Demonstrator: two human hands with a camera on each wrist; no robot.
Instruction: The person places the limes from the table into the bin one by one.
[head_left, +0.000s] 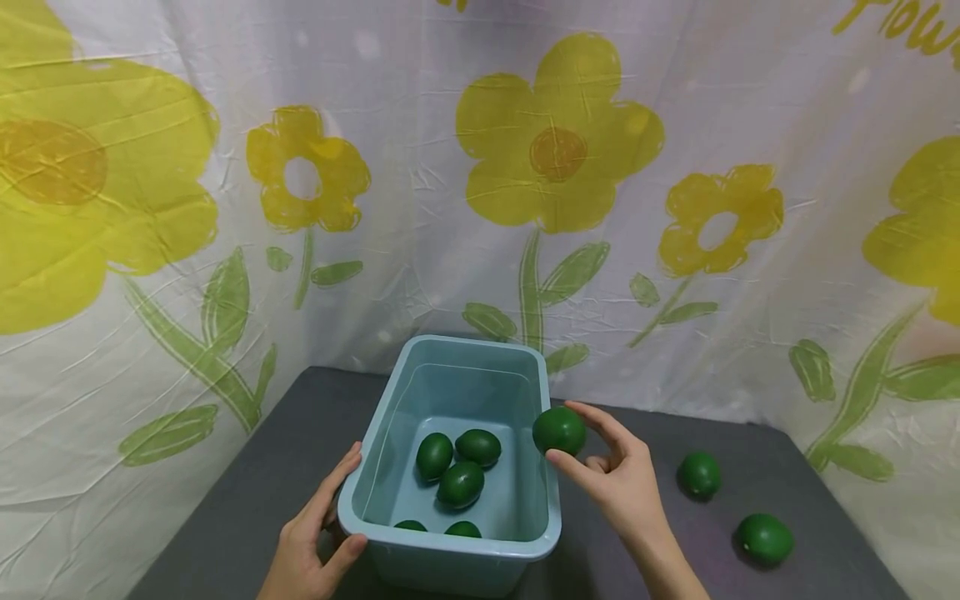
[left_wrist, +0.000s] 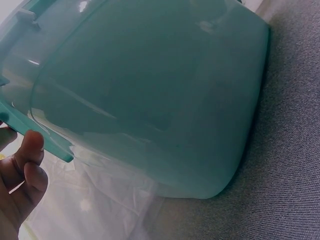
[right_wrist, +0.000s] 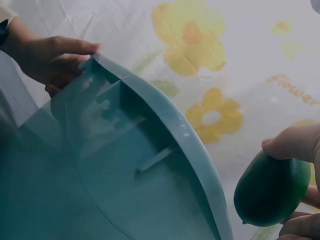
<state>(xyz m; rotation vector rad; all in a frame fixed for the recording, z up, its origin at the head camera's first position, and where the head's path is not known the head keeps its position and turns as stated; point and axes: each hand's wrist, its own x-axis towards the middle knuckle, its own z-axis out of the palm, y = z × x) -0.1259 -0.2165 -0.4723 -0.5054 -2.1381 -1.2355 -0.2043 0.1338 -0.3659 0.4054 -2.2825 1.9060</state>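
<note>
A light blue plastic bin (head_left: 457,547) stands on the dark table, with several green limes (head_left: 461,485) on its floor. My left hand (head_left: 311,525) grips the bin's rim at the near left corner, thumb on top; in the left wrist view the fingers (left_wrist: 34,150) curl under the rim. Between thumb and fingers my right hand (head_left: 618,475) pinches another lime (right_wrist: 272,187), level with the bin's right rim and just at its outer edge. The right wrist view shows this lime's small pointed tip, apart from the bin wall.
Two more limes, a farther one (head_left: 699,476) and a nearer one (head_left: 764,539), lie on the dark grey tabletop (head_left: 720,575) to the right. Behind the table hangs a white cloth (head_left: 405,208) printed with yellow flowers.
</note>
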